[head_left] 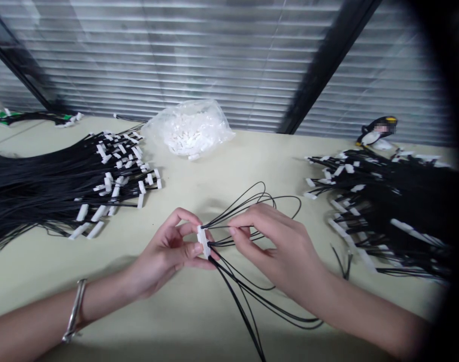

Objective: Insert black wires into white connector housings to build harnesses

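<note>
Left hand (173, 250) and right hand (280, 241) both pinch
Left thumb presses toward curled fingers; right thumb and forefinger meet.

held wires (216, 245) cut off, bagged pieces (187, 138) blurred

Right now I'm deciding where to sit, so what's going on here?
A person's left hand holds a white connector trailing black wires; the right hand pinches one wire near it. On the table, a left wire bundle and a right wire bundle show white ends; a clear plastic bag of white pieces sits between.
</note>
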### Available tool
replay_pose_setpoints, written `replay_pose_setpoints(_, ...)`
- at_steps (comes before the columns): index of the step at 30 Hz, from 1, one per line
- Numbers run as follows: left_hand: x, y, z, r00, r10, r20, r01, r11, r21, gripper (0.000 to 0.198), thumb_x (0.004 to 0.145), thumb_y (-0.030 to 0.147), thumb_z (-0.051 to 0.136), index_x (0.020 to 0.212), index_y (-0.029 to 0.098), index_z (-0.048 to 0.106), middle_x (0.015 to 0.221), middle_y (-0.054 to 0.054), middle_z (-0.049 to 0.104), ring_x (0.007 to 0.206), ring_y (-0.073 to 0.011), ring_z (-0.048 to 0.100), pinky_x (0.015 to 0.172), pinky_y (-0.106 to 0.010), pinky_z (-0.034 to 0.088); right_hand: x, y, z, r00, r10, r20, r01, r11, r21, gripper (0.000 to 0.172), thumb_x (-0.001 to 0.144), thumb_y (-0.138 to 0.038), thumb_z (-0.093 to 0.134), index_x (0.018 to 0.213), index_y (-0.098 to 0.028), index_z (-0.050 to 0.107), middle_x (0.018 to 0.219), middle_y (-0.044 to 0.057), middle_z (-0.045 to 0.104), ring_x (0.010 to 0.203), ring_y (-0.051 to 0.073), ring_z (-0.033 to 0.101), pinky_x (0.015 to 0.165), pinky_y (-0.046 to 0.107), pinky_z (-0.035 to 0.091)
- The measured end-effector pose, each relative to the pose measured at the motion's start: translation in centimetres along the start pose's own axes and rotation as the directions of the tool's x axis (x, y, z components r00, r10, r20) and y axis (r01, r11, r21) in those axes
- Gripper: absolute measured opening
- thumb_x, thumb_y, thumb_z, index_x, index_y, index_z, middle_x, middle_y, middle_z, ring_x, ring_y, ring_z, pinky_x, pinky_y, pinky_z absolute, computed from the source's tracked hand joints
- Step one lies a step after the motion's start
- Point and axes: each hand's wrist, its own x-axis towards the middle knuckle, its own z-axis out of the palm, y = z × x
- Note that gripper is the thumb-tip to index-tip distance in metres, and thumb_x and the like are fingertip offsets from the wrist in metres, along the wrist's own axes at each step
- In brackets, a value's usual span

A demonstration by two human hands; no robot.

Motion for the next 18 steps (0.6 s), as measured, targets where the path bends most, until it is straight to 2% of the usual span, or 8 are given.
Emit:
replay_pose_setpoints(4, 0.06, 0.06, 0.02, 1.0, 0.004, 0.011, -0.005, 1.0, 0.009, 0.022, 0.084, 0.006, 0.056, 0.094, 0.023, 0.045, 0.091, 0.0, 0.061, 0.083, -0.0185, 0.067, 0.074, -0.036, 0.058, -0.25, 0.34, 0.18, 0.998, -0.065, 0.009, 0.066, 0.996, -0.066, 0.012, 0.083, -0.006, 0.052, 0.079, -0.016, 0.055, 0.07, -0.002, 0.056, 0.069, 0.008, 0.046, 0.067, 0.023, 0.037)
replay_pose_setpoints(6, 0.13, 0.08, 0.01, 1.0, 0.006, 0.013, -0.006, 1.0, 0.009, 0.021, 0.084, 0.007, 0.056, 0.094, 0.023, 0.046, 0.091, 0.0, 0.061, 0.084, -0.0188, 0.067, 0.075, -0.037, 0.058, -0.41, 0.57, 0.2, 0.991, -0.134, 0.031, 0.137, 0.983, -0.125, 0.011, 0.084, -0.006, 0.05, 0.08, -0.016, 0.054, 0.072, -0.001, 0.057, 0.069, 0.009, 0.046, 0.069, 0.025, 0.037)
replay_pose_setpoints(9, 0.16, 0.01, -0.06, 1.0, 0.007, 0.004, -0.007, 1.0, 0.002, 0.021, 0.084, 0.006, 0.057, 0.094, 0.022, 0.049, 0.09, 0.0, 0.062, 0.081, -0.0164, 0.067, 0.074, -0.035, 0.058, -0.71, 0.81, 0.15, 0.95, -0.299, 0.087, 0.312, 0.92, -0.239, 0.011, 0.084, -0.005, 0.05, 0.087, -0.014, 0.054, 0.076, 0.001, 0.06, 0.07, 0.01, 0.048, 0.068, 0.028, 0.037)
replay_pose_setpoints(11, 0.12, -0.11, -0.14, 1.0, 0.009, 0.0, -0.009, 1.0, -0.008, 0.02, 0.083, 0.006, 0.059, 0.094, 0.022, 0.052, 0.089, 0.0, 0.063, 0.079, -0.0148, 0.066, 0.074, -0.034, 0.058, -0.88, 0.75, 0.14, 0.922, -0.364, 0.136, 0.388, 0.866, -0.314, 0.012, 0.083, -0.006, 0.053, 0.093, -0.012, 0.055, 0.078, 0.002, 0.062, 0.071, 0.011, 0.05, 0.067, 0.029, 0.037)
replay_pose_setpoints(15, 0.06, -0.45, -0.31, 1.0, 0.016, -0.006, -0.017, 1.0, -0.011, 0.02, 0.082, 0.006, 0.061, 0.094, 0.022, 0.057, 0.088, 0.001, 0.064, 0.079, -0.0147, 0.066, 0.076, -0.036, 0.058, -0.89, 0.17, 0.39, 0.937, -0.321, 0.135, 0.348, 0.87, -0.35, 0.004, 0.085, -0.009, 0.053, 0.085, -0.012, 0.056, 0.075, 0.002, 0.061, 0.07, 0.012, 0.05, 0.067, 0.031, 0.036)
replay_pose_setpoints(18, 0.1, -0.69, -0.33, 0.999, 0.025, -0.019, -0.025, 1.0, 0.003, 0.018, 0.081, 0.007, 0.063, 0.091, 0.021, 0.059, 0.086, 0.001, 0.065, 0.08, -0.0141, 0.066, 0.074, -0.033, 0.059, -0.82, -0.11, 0.81, 0.952, -0.272, 0.138, 0.302, 0.898, -0.318, 0.012, 0.088, -0.01, 0.048, 0.079, -0.013, 0.056, 0.073, 0.001, 0.06, 0.069, 0.011, 0.049, 0.068, 0.031, 0.035)
